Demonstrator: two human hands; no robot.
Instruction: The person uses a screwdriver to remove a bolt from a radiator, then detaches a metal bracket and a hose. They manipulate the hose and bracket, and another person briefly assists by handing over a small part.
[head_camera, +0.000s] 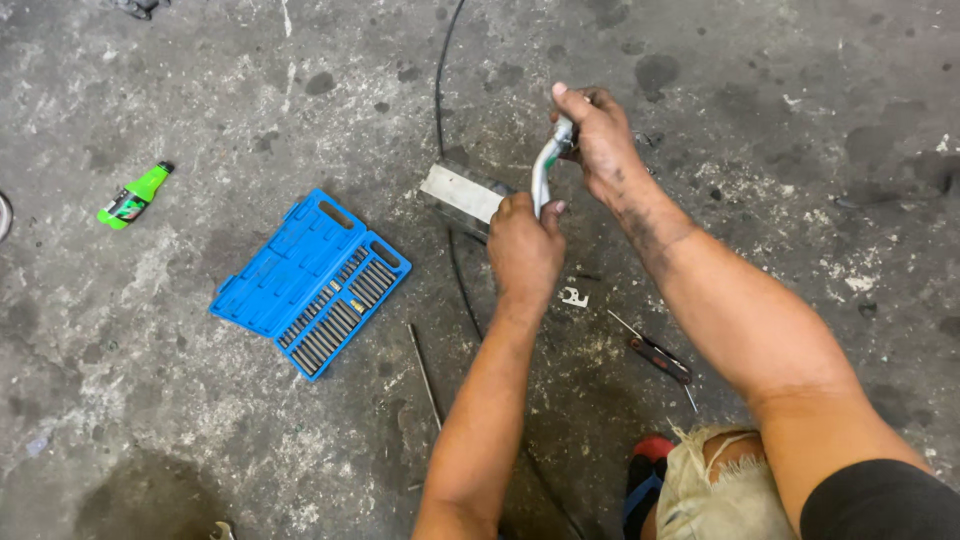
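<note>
Above the metal block (463, 192), bent steel handle (541, 172) upright, both hands' fingers wrapped around it

An open blue bit case (311, 281) lies left-centre, with 1 small green, perhaps labelled, bottle (133, 197) further left.

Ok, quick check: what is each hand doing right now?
Left hand: closed around the lower end of the bent metal handle.
Right hand: closed around the handle's upper end.

Both hands grip bent metal tube (543, 165): left hand (523, 250) low, right hand (598, 140) high; blue bit case (310, 282) nearby.
</note>
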